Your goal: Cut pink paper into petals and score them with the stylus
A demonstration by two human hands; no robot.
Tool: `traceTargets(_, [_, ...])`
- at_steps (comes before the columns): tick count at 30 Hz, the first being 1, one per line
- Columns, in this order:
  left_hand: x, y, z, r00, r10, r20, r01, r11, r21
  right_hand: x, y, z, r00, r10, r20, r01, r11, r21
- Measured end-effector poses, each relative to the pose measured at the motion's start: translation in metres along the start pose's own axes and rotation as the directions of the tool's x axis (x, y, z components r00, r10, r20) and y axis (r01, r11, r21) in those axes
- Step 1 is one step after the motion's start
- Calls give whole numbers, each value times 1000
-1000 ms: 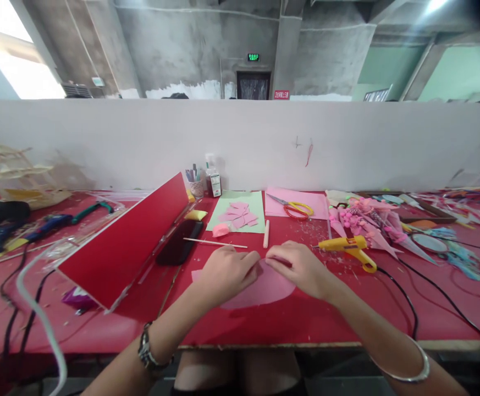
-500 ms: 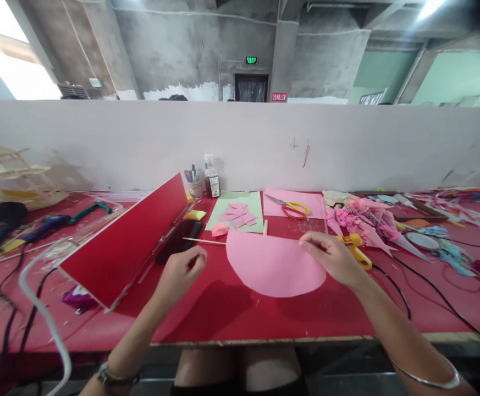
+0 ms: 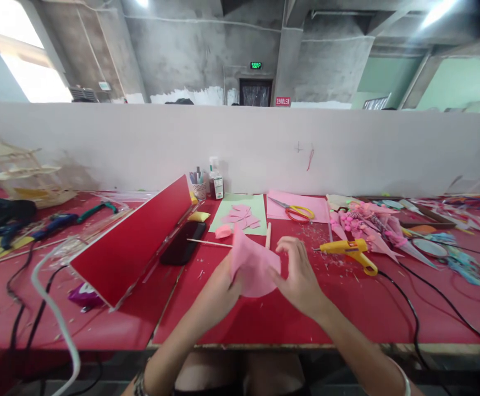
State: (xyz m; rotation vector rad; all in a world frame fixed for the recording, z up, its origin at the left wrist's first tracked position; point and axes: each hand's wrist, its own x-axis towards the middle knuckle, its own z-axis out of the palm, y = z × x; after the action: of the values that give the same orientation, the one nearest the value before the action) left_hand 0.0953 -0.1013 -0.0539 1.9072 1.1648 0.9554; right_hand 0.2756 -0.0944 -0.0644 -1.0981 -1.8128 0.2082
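Head view: the pink paper [image 3: 257, 267], curled above the red table [image 3: 281, 327], is pinched at its left side by the left hand [image 3: 225, 283]; the right hand [image 3: 299, 269] is curved and partly open, its thumb at the opposite edge, contact uncertain. The sheet looks light, springy and easily creased, best held lightly by its edges.

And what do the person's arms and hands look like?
The left hand and right hand wear no gloves, and no sleeves show. Around the left wrist is a dark, patterned bracelet with light bits, partly cut off by the picture's edge. On the right forearm sits a thin, silvery bangle.
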Motion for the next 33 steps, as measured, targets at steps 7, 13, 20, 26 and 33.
traceTargets(7, [2, 19, 16, 975, 196, 103, -215, 948, 236, 3, -31, -3, 966, -15, 257, -44, 974, 221])
traceTargets(13, [0, 23, 11, 952, 251, 174, -295, 903, 311, 5, -25, -9, 968, -66, 242, -11, 953, 302])
traceTargets(20, [-3, 12, 20, 942, 253, 221, -336, 749, 571, 7, -26, -8, 971, -45, 233, -28, 954, 298])
traceTargets(26, [1, 22, 12, 948, 230, 222, -296, 891, 343, 6, -23, -13, 973, -90, 213, 29, 962, 273])
traceTargets(33, [5, 18, 10, 967, 234, 104, -248, 958, 147, 15, -23, -13, 961, -120, 249, 34, 945, 325])
